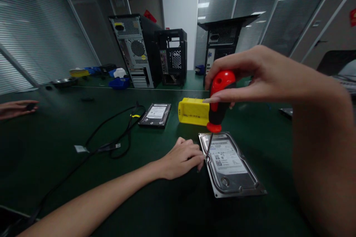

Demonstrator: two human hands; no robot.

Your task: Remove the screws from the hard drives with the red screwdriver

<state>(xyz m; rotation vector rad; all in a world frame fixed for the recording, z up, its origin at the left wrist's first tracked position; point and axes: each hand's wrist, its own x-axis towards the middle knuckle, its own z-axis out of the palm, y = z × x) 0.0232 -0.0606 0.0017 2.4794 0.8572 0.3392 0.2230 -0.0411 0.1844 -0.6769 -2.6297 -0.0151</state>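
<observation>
A silver hard drive (229, 166) with a white label lies flat on the green table, label side up. My right hand (250, 77) is closed around the handle of a red and black screwdriver (219, 96) from above. The shaft points down, slightly tilted, with its tip at the drive's left edge. Beside that tip, my left hand (183, 157) rests with curled fingers pressed to the same edge. Whether a screw sits under the tip is hidden. Just behind the drive, a yellow bin (193, 112) lies with its opening towards me and small dark bits inside, probably screws.
A second hard drive (156, 114) lies left of the bin, near a black cable (107, 147) with a USB plug. Computer cases (151, 52) stand at the back. Another person's hand (18, 109) holds a small dark object at far left. Blue bins (119, 83) sit behind.
</observation>
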